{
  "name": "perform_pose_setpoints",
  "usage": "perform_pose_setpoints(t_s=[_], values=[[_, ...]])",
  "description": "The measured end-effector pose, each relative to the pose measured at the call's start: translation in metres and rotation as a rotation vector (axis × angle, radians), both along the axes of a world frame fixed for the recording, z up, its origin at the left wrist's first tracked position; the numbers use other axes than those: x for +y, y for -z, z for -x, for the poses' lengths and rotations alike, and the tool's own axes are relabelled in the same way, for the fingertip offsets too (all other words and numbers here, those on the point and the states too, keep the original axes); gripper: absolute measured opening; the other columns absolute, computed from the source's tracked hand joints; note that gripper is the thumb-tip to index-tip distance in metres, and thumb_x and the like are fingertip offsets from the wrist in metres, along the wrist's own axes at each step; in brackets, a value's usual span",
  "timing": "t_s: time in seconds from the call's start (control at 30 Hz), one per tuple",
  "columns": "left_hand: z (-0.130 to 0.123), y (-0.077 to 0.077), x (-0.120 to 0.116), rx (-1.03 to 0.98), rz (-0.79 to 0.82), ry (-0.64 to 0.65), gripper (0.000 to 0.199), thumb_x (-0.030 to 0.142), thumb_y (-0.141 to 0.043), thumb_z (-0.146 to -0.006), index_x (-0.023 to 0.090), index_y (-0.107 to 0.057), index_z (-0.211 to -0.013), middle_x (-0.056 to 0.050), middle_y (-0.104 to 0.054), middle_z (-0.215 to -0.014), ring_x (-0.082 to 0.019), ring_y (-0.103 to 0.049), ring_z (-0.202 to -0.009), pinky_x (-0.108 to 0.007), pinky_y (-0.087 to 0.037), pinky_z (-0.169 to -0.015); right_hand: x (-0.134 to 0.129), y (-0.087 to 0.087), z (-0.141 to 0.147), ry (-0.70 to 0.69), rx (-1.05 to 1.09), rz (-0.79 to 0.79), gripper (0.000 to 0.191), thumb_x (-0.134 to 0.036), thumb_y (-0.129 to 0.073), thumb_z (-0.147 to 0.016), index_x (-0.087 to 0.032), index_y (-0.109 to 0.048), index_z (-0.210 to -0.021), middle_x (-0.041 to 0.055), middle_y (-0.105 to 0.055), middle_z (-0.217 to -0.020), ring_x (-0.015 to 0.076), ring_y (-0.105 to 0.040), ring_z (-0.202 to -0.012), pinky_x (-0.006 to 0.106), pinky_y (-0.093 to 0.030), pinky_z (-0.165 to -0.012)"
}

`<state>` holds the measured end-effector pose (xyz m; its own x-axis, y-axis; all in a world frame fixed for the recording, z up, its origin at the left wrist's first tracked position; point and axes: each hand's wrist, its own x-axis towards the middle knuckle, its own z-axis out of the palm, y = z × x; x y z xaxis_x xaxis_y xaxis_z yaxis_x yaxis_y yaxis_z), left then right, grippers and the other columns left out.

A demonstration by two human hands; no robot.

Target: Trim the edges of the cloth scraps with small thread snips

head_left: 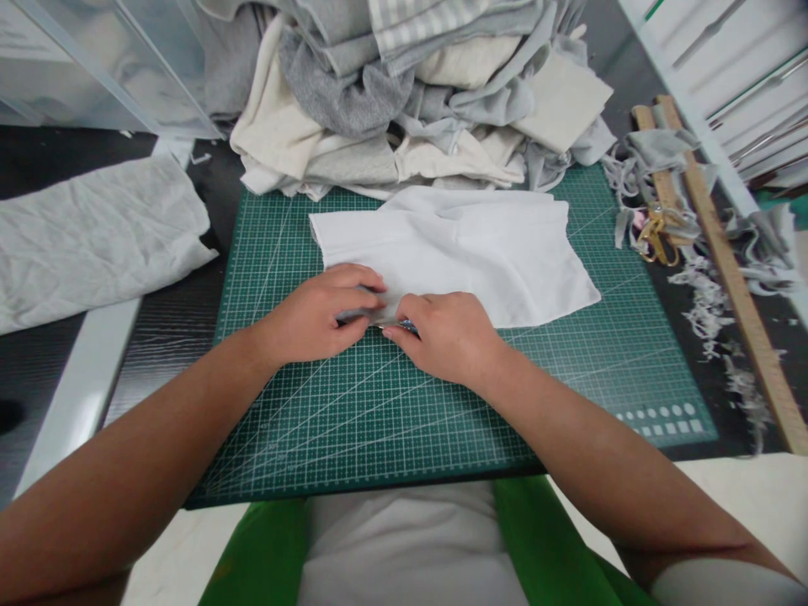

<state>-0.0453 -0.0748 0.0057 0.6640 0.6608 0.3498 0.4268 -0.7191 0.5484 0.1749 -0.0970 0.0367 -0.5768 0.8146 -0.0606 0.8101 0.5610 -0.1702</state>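
Note:
A folded white cloth [467, 252] lies on the green cutting mat [353, 412]. At the cloth's near edge my left hand [321, 311] is closed, its thumb and fingers pinching the fabric. Close to its right, my right hand [445, 332] is curled round a small tool [407, 324], of which a blue part and a metal tip show. The tip meets the cloth's edge between both hands. Most of the tool is hidden by my right fingers, so its exact kind is unclear.
Grey and cream fabrics are heaped [379, 101] behind the mat. A light grey cloth [94, 236] lies at left, beside a clear plastic bin [126, 67]. At right are wooden rulers [732, 269], gold-handled scissors [657, 237] and fabric scraps [704, 303].

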Motion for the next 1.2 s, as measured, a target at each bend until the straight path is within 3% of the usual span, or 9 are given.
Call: perform_pose_setpoints(t_s=[0.8,1.2], values=[[0.0001,0.0007,0.0005,-0.019,0.012,0.0,0.02,0.012,-0.06,-0.083,0.016,-0.071,-0.1,-0.012,-0.065,-0.121,-0.025,-0.062,-0.114,-0.04,-0.052,-0.101,0.0033,0.0012,0.003,-0.022,-0.051,-0.029,0.033,-0.045,-0.047,-0.097,-0.019,-0.066,-0.1,0.0053,-0.075,-0.082,0.0222,-0.067,-0.069,0.032,-0.03,-0.057],[0.0016,0.0015,0.0011,-0.04,0.017,-0.01,0.025,0.013,-0.058,-0.081,0.018,-0.071,-0.102,-0.01,-0.066,-0.121,-0.024,-0.063,-0.114,-0.04,-0.053,-0.101,0.003,0.0036,0.0001,0.044,0.076,0.006,0.029,-0.047,-0.054,-0.093,-0.021,-0.067,-0.095,0.0024,-0.075,-0.08,0.0194,-0.066,-0.069,0.031,-0.028,-0.057]])
